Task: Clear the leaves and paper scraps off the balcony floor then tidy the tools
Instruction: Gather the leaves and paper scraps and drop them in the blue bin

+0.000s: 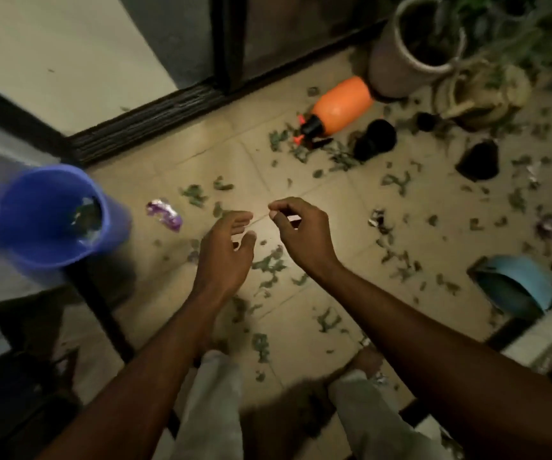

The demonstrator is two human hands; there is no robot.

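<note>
Tiled floor (pixel 201 154), leaves (pixel 271 263) strewn beneath left hand (pixel 224 254), right hand (pixel 301 234)

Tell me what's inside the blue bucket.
Inside the blue bucket, a few dark green leaves and what looks like a pale shiny scrap lie at the bottom. The picture is blurred there, and the bucket's near wall hides the rest of its floor.

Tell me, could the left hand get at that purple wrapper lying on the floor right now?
Probably yes. The left hand is empty, and the purple wrapper lies on open tile just to its left; only a few leaves lie between, and the blue bucket stands aside.
</note>
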